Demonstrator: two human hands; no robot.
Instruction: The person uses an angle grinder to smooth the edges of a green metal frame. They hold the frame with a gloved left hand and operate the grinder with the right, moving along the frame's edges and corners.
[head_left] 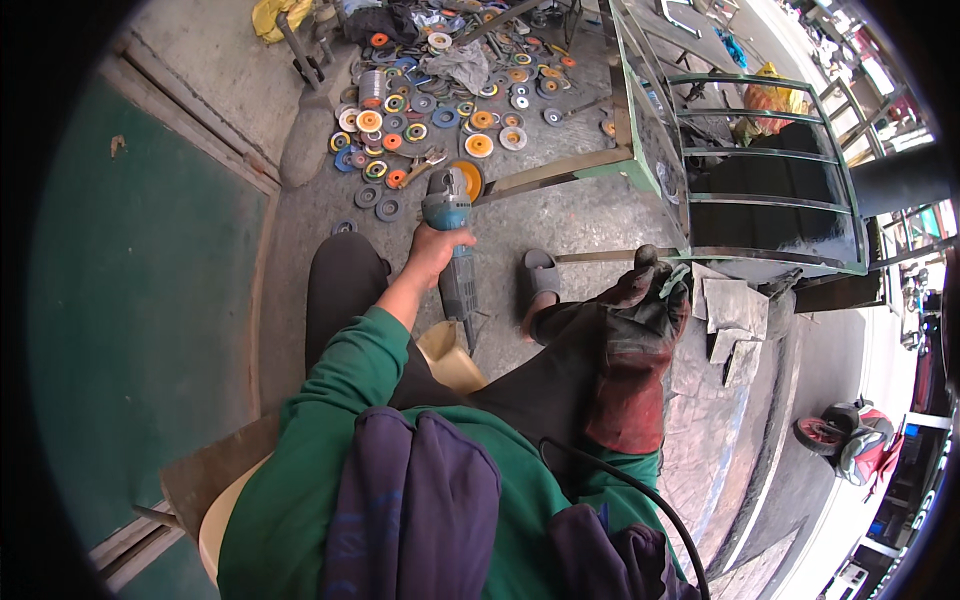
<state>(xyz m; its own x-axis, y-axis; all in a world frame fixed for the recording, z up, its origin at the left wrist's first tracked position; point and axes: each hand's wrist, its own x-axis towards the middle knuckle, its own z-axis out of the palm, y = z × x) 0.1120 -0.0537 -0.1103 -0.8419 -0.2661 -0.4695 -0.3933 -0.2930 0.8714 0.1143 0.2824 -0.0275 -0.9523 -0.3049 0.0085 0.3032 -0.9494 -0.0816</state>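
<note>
My bare left hand (432, 252) is wrapped round the body of a teal and grey angle grinder (458, 275), held upright in front of my knees. Its orange disc (468, 180) is beside the left end of a flat bar of a welded metal frame (560, 177); whether they touch I cannot tell. My right hand (640, 335) wears a worn red and black leather glove. Its fingers look curled at the frame's lower bar (590, 256), over my right knee. What they hold, if anything, is hidden by the glove.
Many used grinding discs (480, 145) lie heaped on the concrete beyond the grinder. A cream plastic container (450, 358) stands between my legs. A green panel (150, 260) is at left, flat scrap pieces (735, 310) at right. A black cable (640, 485) crosses my right side.
</note>
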